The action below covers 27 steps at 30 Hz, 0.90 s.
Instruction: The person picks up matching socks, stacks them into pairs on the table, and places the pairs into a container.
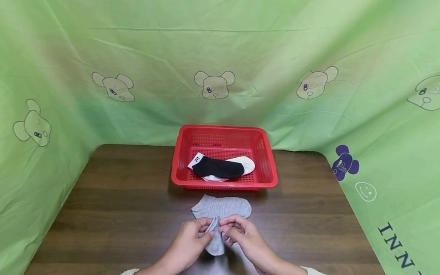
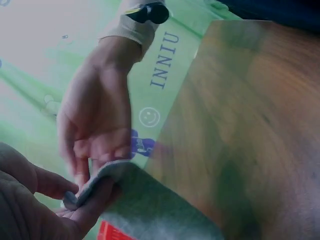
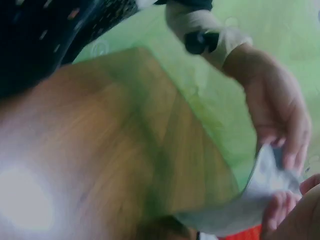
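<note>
A grey ankle sock (image 1: 216, 244) hangs between both hands above the table, its opening turned upward and toe end down. My left hand (image 1: 193, 240) pinches one side of the opening between thumb and fingers. On the other side, my right hand (image 1: 244, 237) has its curled fingertips at the sock's edge, gripping it. The left wrist view shows the grey fabric (image 2: 155, 200) stretching away from the left thumb and fingers. Just beyond the hands, a second grey sock (image 1: 224, 207) lies flat on the table, partly covered by the fingers in the head view.
Behind the flat sock stands a red plastic basket (image 1: 177, 173). Inside it lie a black sock with a white cuff (image 1: 219, 168) and white socks (image 1: 247, 164). A green printed cloth (image 1: 164, 57) encloses the dark wooden table (image 1: 123, 199) at the back and sides.
</note>
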Each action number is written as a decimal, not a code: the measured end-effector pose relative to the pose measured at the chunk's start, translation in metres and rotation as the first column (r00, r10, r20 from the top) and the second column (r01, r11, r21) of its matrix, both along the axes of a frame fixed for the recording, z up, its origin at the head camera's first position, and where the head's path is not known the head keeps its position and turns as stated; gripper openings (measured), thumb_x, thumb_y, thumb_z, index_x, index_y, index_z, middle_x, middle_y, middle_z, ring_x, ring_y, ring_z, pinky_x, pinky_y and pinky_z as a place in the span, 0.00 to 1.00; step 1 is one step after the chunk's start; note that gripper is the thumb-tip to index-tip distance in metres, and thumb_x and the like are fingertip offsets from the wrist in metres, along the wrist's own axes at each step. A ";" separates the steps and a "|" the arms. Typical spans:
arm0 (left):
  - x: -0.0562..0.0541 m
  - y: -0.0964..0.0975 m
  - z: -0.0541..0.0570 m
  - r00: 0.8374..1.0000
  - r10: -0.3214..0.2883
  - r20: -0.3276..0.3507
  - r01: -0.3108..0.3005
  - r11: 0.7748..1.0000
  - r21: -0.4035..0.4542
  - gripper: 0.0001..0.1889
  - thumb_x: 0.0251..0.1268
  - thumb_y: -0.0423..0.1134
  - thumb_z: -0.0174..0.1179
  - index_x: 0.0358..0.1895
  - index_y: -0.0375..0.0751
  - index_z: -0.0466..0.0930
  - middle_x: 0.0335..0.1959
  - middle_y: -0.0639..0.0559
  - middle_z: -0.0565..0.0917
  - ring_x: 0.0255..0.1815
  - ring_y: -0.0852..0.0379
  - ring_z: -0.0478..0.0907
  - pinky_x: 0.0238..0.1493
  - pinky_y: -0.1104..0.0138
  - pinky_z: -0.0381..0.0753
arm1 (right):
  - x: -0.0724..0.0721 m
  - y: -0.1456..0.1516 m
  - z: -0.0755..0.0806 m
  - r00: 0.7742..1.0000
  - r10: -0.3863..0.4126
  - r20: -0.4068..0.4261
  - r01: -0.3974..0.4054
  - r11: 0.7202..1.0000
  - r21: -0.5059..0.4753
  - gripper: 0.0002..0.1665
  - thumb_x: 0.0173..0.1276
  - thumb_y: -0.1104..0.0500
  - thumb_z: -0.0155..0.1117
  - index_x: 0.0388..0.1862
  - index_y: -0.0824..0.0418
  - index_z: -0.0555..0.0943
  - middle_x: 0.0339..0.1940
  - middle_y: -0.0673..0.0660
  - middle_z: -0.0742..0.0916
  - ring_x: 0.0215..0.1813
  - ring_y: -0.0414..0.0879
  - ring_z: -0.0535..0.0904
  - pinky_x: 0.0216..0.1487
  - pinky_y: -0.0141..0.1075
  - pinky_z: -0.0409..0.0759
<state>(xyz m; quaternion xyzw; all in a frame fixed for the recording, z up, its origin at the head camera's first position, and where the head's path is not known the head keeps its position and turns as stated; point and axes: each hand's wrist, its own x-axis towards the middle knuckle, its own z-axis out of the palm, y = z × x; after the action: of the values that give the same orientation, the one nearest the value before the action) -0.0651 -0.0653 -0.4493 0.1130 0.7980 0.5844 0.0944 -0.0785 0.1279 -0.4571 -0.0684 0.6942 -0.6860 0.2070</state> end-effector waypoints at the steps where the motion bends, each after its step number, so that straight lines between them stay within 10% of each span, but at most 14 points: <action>1: -0.001 0.000 0.001 1.000 0.002 -0.014 -0.002 1.000 -0.019 0.14 0.65 0.26 0.60 0.52 0.23 0.82 0.45 0.36 0.89 0.45 0.53 0.88 0.46 0.69 0.86 | -0.001 0.001 -0.002 0.999 -0.025 -0.043 0.027 0.999 0.046 0.20 0.69 0.68 0.59 0.58 0.76 0.74 0.47 0.61 0.84 0.44 0.40 0.80 0.46 0.29 0.79; 5: -0.003 0.001 0.007 0.999 -0.008 -0.050 0.004 0.997 -0.078 0.13 0.63 0.25 0.58 0.48 0.28 0.85 0.36 0.45 0.90 0.31 0.71 0.77 0.33 0.75 0.79 | -0.007 0.007 -0.015 0.960 -0.016 -0.280 0.067 0.983 0.174 0.25 0.60 0.70 0.64 0.58 0.68 0.76 0.52 0.64 0.82 0.49 0.45 0.77 0.49 0.32 0.76; 9: -0.003 0.002 0.013 0.995 -0.057 -0.080 0.049 0.994 -0.096 0.12 0.63 0.26 0.58 0.47 0.32 0.86 0.30 0.50 0.87 0.23 0.73 0.68 0.26 0.75 0.72 | -0.013 0.018 -0.026 0.835 0.172 -0.523 -0.011 0.955 0.298 0.26 0.58 0.67 0.69 0.57 0.57 0.82 0.57 0.56 0.85 0.58 0.44 0.76 0.58 0.37 0.76; 12: -0.003 0.002 0.015 0.993 -0.094 -0.078 0.088 0.993 -0.077 0.11 0.64 0.26 0.58 0.47 0.33 0.86 0.30 0.50 0.87 0.23 0.73 0.68 0.25 0.75 0.71 | -0.019 0.026 -0.031 0.787 0.286 -0.546 -0.118 0.939 0.323 0.22 0.60 0.65 0.69 0.53 0.51 0.83 0.55 0.51 0.86 0.60 0.39 0.76 0.64 0.37 0.74; 19: -0.006 -0.005 0.016 0.992 -0.074 -0.103 0.064 0.993 -0.101 0.10 0.66 0.26 0.59 0.47 0.35 0.86 0.31 0.51 0.87 0.25 0.73 0.70 0.28 0.74 0.74 | -0.035 0.050 -0.042 0.817 0.439 -0.373 -0.389 0.898 0.206 0.06 0.69 0.65 0.65 0.44 0.61 0.81 0.41 0.60 0.85 0.51 0.34 0.78 0.61 0.30 0.73; 27: -0.015 -0.026 0.010 0.991 0.067 -0.115 -0.085 0.983 -0.163 0.10 0.67 0.26 0.60 0.48 0.33 0.85 0.29 0.51 0.84 0.27 0.69 0.71 0.32 0.72 0.76 | -0.043 0.075 -0.053 0.885 0.413 -0.217 -0.401 0.911 0.099 0.11 0.68 0.69 0.66 0.46 0.76 0.79 0.39 0.54 0.86 0.43 0.31 0.82 0.46 0.26 0.81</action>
<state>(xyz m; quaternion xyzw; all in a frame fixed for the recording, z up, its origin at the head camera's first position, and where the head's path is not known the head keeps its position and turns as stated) -0.0800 -0.0913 -0.4397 0.1058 0.8519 0.5115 0.0372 -0.1219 0.2029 -0.5105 -0.2871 0.7012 -0.5964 0.2648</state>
